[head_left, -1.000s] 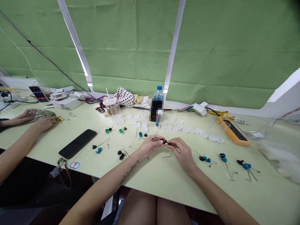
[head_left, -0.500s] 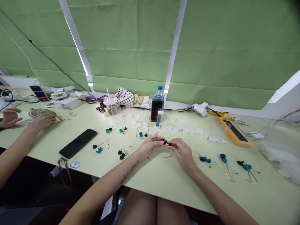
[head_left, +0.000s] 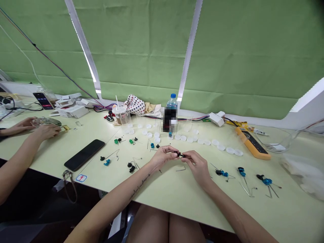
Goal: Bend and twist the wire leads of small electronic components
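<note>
Over the middle of the table, my left hand (head_left: 165,156) pinches a small black part (head_left: 179,154) between thumb and fingers. My right hand (head_left: 196,164) is closed on the other end of the same part, and the fingertips of both hands nearly meet. Fingers cover much of the part, so its exact kind is hidden. Below it on the table lies an L-shaped hex key (head_left: 180,169). A black set of small parts with thin rods (head_left: 131,167) rests left of my left forearm. Right of my right hand is a blue and black set (head_left: 222,172).
White round caps (head_left: 207,142) run in a row behind my hands. A bottle (head_left: 172,101), a drink cup (head_left: 120,114) and an orange power strip (head_left: 253,143) stand farther back. A phone (head_left: 84,155) lies left. A co-worker's hands (head_left: 47,131) touch a clear object (head_left: 45,122).
My two hands keep their hold on the black part with hardly any movement. The co-worker's far hand has moved right, onto the clear object.
</note>
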A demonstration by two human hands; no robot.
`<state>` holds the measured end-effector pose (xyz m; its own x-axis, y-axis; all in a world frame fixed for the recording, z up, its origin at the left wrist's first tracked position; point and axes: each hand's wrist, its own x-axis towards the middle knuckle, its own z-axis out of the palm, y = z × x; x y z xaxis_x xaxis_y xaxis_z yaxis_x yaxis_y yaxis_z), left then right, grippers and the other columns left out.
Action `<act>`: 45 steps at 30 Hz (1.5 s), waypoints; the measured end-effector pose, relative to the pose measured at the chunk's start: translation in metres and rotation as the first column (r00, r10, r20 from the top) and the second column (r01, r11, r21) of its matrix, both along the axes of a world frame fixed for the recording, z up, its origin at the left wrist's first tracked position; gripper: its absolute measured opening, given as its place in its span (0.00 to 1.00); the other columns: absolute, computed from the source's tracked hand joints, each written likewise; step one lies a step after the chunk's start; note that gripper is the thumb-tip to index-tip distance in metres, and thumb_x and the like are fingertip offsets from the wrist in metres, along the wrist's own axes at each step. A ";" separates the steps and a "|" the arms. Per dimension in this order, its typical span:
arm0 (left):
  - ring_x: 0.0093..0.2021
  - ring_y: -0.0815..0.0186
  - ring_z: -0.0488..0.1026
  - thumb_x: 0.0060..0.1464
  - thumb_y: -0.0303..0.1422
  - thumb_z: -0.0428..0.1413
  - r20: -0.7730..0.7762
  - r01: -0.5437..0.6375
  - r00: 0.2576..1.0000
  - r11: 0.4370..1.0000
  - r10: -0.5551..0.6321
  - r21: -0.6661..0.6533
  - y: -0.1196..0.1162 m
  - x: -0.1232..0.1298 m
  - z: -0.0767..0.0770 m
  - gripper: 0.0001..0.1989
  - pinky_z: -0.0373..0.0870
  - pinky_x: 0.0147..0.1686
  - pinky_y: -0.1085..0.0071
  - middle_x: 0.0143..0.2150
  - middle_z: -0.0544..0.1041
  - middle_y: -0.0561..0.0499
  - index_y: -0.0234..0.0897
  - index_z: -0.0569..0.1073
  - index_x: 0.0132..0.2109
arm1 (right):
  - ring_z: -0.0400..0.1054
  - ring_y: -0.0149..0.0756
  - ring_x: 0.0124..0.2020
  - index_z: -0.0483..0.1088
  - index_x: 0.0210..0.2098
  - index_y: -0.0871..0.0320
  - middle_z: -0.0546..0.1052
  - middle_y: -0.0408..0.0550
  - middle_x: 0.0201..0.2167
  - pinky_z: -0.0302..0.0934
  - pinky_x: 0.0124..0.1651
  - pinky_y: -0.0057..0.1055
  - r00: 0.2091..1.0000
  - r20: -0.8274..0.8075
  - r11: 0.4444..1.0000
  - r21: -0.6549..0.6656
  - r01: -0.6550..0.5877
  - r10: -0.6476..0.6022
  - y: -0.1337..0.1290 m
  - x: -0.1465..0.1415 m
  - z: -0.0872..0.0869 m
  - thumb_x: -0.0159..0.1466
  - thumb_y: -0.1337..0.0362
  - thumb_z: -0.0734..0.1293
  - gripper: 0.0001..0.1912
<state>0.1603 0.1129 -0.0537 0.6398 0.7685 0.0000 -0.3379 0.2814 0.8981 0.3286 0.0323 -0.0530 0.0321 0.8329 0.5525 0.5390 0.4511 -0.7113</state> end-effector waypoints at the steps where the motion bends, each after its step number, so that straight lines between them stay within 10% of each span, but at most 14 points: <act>1: 0.33 0.68 0.74 0.38 0.31 0.67 -0.001 -0.002 1.000 1.000 0.002 0.000 0.000 0.000 0.000 0.16 0.69 0.41 0.68 0.35 0.78 0.47 0.30 0.75 0.36 | 0.69 0.36 0.35 0.69 0.39 0.55 0.72 0.48 0.35 0.67 0.38 0.33 1.000 -0.002 1.000 -0.005 0.002 -0.002 0.000 0.000 0.000 0.64 0.62 0.61 0.07; 45: 0.32 0.67 0.75 0.37 0.32 0.67 0.009 0.007 1.000 1.000 -0.007 -0.006 -0.001 0.000 0.002 0.16 0.70 0.41 0.68 0.34 0.77 0.47 0.29 0.75 0.36 | 0.73 0.38 0.33 0.69 0.39 0.55 0.75 0.48 0.35 0.69 0.38 0.35 0.998 -0.062 0.996 -0.086 0.001 -0.007 -0.002 0.000 -0.003 0.65 0.57 0.60 0.10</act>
